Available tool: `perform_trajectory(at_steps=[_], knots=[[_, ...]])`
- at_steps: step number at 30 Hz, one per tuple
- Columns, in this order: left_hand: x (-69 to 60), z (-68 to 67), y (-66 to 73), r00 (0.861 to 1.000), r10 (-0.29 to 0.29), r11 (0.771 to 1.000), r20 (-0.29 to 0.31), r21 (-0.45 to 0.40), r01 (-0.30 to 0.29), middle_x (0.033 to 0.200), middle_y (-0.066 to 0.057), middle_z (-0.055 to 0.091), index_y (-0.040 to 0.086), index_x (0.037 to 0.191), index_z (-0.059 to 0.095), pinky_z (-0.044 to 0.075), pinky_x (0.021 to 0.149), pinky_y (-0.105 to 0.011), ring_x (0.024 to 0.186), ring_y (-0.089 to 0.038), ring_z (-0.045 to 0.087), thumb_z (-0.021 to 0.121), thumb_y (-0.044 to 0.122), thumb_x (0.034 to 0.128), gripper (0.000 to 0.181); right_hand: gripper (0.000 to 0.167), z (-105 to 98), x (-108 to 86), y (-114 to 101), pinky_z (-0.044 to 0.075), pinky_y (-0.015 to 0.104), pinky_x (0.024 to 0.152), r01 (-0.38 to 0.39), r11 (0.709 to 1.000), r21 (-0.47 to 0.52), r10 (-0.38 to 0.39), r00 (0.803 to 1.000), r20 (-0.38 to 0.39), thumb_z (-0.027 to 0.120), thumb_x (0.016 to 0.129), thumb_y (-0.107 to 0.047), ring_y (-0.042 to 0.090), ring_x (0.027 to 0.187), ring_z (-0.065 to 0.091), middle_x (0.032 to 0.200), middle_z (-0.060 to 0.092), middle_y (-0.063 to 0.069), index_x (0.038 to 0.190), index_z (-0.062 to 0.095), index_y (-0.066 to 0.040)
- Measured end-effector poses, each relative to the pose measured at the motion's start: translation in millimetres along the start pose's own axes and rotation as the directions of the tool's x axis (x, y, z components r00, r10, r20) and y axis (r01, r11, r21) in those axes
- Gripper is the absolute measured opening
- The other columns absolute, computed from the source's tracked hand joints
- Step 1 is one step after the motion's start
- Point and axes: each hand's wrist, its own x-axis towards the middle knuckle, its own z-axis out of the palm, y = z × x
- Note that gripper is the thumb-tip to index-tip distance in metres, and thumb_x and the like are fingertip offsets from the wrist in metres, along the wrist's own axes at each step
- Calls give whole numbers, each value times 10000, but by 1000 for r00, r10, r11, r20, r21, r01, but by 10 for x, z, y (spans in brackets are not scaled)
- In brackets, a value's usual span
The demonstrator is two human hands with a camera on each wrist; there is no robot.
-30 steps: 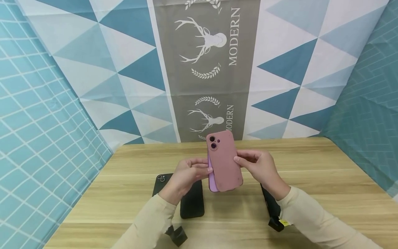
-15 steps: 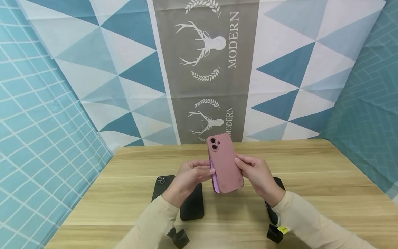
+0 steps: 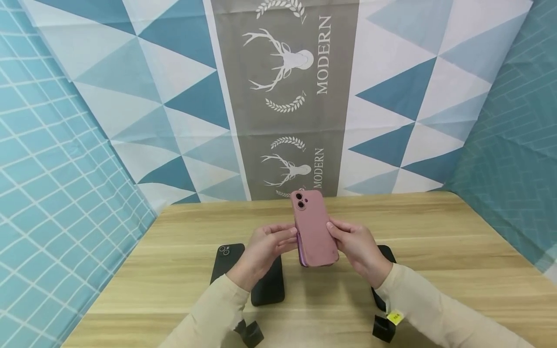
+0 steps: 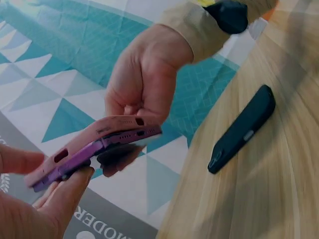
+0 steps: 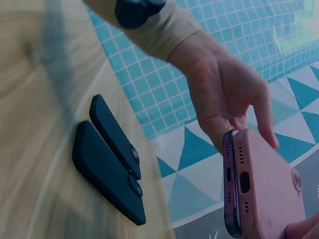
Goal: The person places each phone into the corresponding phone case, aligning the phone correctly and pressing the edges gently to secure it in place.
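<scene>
A pink phone case [image 3: 315,232] is held up over the table, its camera side facing me. Behind it, a purple phone [image 4: 82,158] lies partly against the case's inside; at the bottom end a gap still shows between the two in the left wrist view. My left hand [image 3: 269,246] pinches the left edge of both, thumb in front. On the right edge, my right hand [image 3: 357,245] grips the case with its thumb on the pink back and the other fingers behind. In the head view only a thin strip of purple shows at the lower left.
Two black phones or cases lie side by side at the left: one farther left [image 3: 227,256], another [image 3: 267,285] under my left wrist. A further black phone-shaped item [image 4: 242,129] lies at the right near my right wrist. The wooden table [image 3: 435,232] meets a patterned cloth backdrop.
The case has come closer over the phone, so the purple strip at its left edge is narrower. Both hands have shifted slightly, and the left fingers have moved along the edge.
</scene>
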Motion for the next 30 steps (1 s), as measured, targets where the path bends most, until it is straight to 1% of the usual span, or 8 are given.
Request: perform_trajectory(at_steps=[6,12,16,20,23,27,28,30], knots=[[21,0,-63,996,13,995,-92,95,-4,866,-94,726,-108,1075,628,601,821,-346,756,-104,698,752,116,815,365,448,26,-18,23,540,199,918,-6,1000,3,6,1000,9,570,968,-151,246,1292,526,1468,446,183,1387,475,-26],[11,-10,-60,988,15,995,-155,101,1,841,-83,721,-108,1018,658,609,780,-330,694,-94,689,739,74,807,290,473,27,-65,-5,539,249,950,-14,1000,-19,15,998,60,608,947,-178,110,1105,640,1445,474,194,1372,493,-7],[-21,-33,-14,985,20,993,-170,119,1,855,-78,724,-98,1007,676,605,801,-340,688,-99,690,722,84,821,264,496,30,-91,-24,503,313,1023,-22,999,-36,25,994,110,611,945,-197,129,1137,629,1456,464,194,1379,481,5],[-46,-40,37,987,20,994,-159,110,-2,898,-93,738,-82,1026,686,599,827,-347,724,-106,700,729,90,823,270,535,10,-102,-49,468,359,1070,-27,998,-52,35,987,156,623,938,-232,162,1166,624,1448,475,195,1386,467,16],[-45,-30,64,987,28,997,-159,69,-17,888,-80,743,-94,1043,681,600,818,-334,711,-100,703,725,65,817,280,575,-30,-120,-64,511,339,1017,-31,997,-76,50,966,254,641,925,-237,143,1079,663,1386,532,219,1377,454,64],[-30,-19,98,980,56,998,-190,15,-54,805,-13,723,-110,1029,674,596,813,-315,673,-74,685,716,33,807,267,595,-67,-151,-77,556,330,940,-3,994,-105,43,922,384,658,913,-219,123,988,690,1288,605,232,1350,447,126],[-27,-18,103,979,64,998,-193,9,-63,795,4,713,-112,1025,669,592,826,-318,677,-67,681,714,35,810,265,597,-69,-156,-85,558,334,938,9,994,-106,34,917,399,656,914,-215,128,985,693,1279,610,234,1346,443,138],[-25,-19,112,980,75,997,-186,5,-75,803,7,712,-113,1036,657,581,873,-336,710,-59,675,708,49,823,272,579,-71,-162,-104,557,340,939,26,994,-102,17,917,399,648,919,-208,135,982,696,1258,622,236,1335,453,144]])
